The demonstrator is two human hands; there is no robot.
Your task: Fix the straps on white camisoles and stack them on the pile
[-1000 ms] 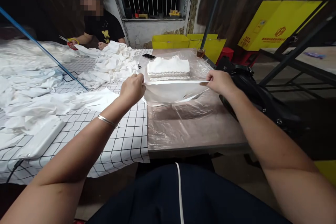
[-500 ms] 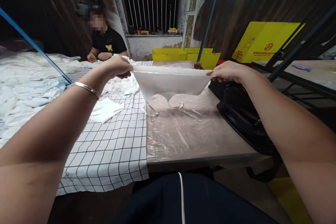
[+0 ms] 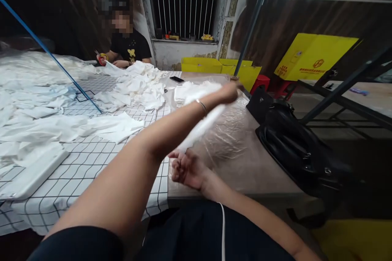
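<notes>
A blurred piece of white cloth [image 3: 200,130] stretches slantwise over the table between my two hands. My left hand [image 3: 229,92], a silver bangle on its wrist, reaches across and is closed at the cloth's far end; its fingertips are smeared by motion. Close to the table's front edge, my right hand [image 3: 190,169] is palm up with curled fingers, closed at the near end of the cloth. Clear plastic sheeting [image 3: 228,140] lies below. Behind my left forearm is a stack of white cloth pieces [image 3: 183,93], partly covered.
Heaped white cloths [image 3: 137,89] cover the checked tablecloth [image 3: 113,161] on the left. Across the table sits a person [image 3: 130,47] with red-and-yellow-handled scissors [image 3: 102,58]. A phone [image 3: 177,79] lies toward the back. Black bags [image 3: 290,138] line the right edge; slanted poles rise nearby.
The white cloth was spread level between both hands; now it slants. My left hand has crossed to the right and my right hand has come down and left, toward me. The view has shifted slightly.
</notes>
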